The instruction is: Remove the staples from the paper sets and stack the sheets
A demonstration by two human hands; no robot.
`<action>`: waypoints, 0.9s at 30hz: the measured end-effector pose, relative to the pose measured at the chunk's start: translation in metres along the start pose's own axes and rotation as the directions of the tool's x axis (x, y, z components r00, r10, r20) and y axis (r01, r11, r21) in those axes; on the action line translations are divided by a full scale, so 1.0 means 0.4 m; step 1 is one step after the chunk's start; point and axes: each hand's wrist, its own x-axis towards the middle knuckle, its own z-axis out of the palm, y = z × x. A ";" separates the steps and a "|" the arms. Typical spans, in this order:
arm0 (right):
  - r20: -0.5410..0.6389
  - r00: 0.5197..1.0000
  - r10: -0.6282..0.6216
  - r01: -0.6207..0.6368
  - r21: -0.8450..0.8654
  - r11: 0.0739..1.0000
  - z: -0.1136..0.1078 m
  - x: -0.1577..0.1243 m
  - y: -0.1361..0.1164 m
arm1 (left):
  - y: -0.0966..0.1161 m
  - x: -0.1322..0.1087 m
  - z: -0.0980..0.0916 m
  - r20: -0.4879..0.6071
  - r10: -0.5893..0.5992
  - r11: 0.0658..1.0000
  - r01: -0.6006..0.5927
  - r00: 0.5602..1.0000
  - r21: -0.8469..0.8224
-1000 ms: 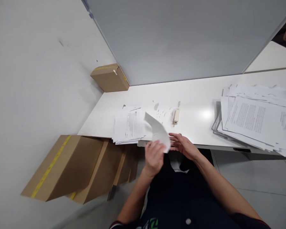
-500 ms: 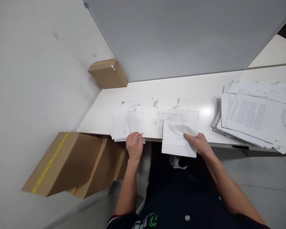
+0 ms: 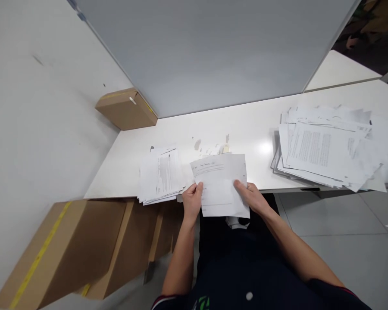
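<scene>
Both my hands hold sheets of paper [image 3: 221,185] with faint print over the table's front edge. My left hand [image 3: 192,200] pinches the left side between thumb and fingers. On the right side, my right hand [image 3: 252,196] grips with its thumb on top and its fingers mostly hidden beneath. How many sheets are in the hold I cannot tell. Just left of my left hand lies a small stack of printed papers [image 3: 163,174], its front edge at the table's edge. A larger, untidy pile of papers [image 3: 323,146] rests at the right.
The white table [image 3: 255,122] runs along a grey panel [image 3: 213,56]. One cardboard box [image 3: 126,112] sits in its back left corner. Several larger cardboard boxes [image 3: 84,245] with yellow tape stand below at the left. A small pale yellow piece [image 3: 226,148] lies behind the held paper.
My left hand has moved from the small stack to the left side of the paper, which is now held by both hands. The camera view has shifted to the right.
</scene>
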 end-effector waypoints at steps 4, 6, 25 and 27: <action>-0.176 0.982 -0.066 0.043 -0.131 0.990 -0.080 -0.016 -0.018 | -0.032 0.019 -0.033 -0.052 -0.084 0.991 0.078 0.995 -0.107; -0.427 0.880 -0.210 0.086 -0.292 0.953 -0.129 -0.032 -0.037 | -0.047 0.024 -0.048 -0.051 -0.150 0.968 0.136 0.987 -0.210; -0.121 0.961 -0.249 0.128 -0.604 0.786 0.021 0.042 0.014 | -0.032 -0.032 0.035 0.117 -0.074 0.970 0.099 0.990 -0.221; -0.107 0.961 -0.254 0.136 -0.620 0.773 0.020 0.044 0.015 | -0.031 -0.034 0.034 0.121 -0.063 0.976 0.086 0.991 -0.199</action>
